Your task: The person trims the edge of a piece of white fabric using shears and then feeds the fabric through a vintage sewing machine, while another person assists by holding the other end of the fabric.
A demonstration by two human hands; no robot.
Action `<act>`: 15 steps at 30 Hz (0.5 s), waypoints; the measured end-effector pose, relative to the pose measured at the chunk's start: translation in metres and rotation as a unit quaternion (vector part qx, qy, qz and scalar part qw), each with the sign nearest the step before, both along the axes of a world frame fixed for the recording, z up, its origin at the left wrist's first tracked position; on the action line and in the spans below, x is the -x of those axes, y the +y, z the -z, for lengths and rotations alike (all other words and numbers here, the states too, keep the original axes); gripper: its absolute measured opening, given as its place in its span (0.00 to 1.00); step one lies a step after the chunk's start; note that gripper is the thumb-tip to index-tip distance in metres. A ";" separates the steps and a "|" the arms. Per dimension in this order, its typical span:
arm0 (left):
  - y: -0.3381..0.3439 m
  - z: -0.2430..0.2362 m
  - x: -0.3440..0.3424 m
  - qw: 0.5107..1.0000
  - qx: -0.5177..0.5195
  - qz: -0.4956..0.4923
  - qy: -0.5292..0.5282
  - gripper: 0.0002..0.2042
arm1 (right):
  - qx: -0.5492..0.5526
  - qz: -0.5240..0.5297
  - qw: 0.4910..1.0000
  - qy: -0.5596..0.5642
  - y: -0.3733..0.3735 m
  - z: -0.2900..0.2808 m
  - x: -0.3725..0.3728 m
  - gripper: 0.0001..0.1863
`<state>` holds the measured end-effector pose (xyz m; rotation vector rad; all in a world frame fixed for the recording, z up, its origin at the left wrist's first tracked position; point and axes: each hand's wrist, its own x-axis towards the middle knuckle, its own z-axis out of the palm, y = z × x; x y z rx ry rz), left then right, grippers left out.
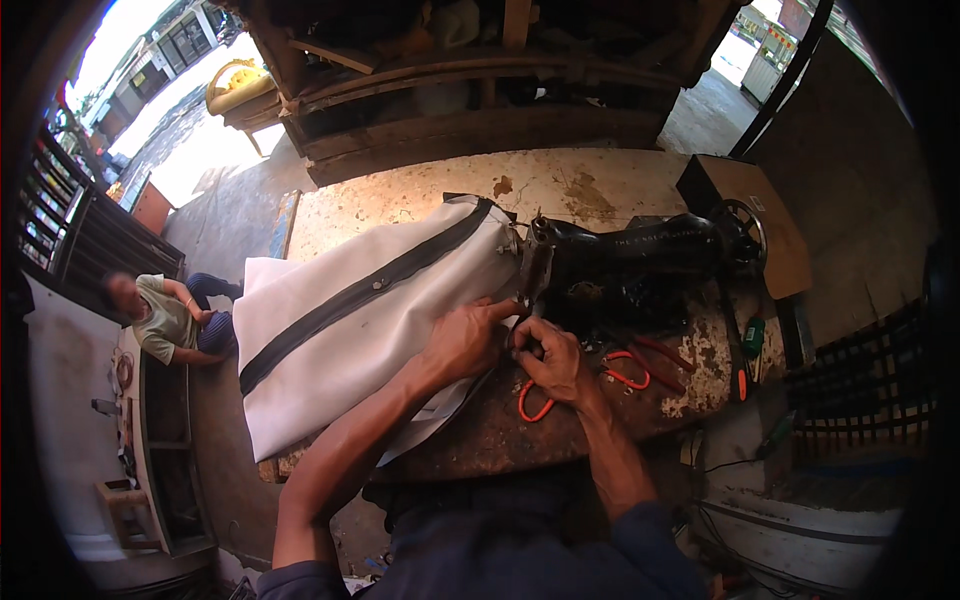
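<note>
A large cream sheet of fabric or leatherette (340, 335) lies across the left of the table, with a black zipper strip (330, 310) running diagonally over it. Its right end reaches the needle end of a black sewing machine (625, 250). My left hand (463, 342) rests at the sheet's right edge, fingers closed on the material, index finger stretched toward the needle. Close beside it, just below the needle bar, my right hand (552, 362) is closed in a pinch; what it holds is hidden. An orange ring-shaped handle (535, 402) sticks out beneath my right hand.
Red-handled scissors (628, 370) lie right of my right hand. Farther right are a green tool or bottle (752, 338) and the machine's handwheel (745, 235). A brown box-like case (765, 215) stands behind. A person (175, 315) sits at the left; a wooden frame (480, 110) stands beyond the table.
</note>
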<state>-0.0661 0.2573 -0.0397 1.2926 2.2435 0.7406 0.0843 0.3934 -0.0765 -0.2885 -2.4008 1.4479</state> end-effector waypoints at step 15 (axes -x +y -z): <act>0.001 -0.014 0.029 0.981 -0.032 0.161 0.104 0.18 | -0.279 -0.028 0.960 0.000 -0.039 -0.007 -0.028 0.05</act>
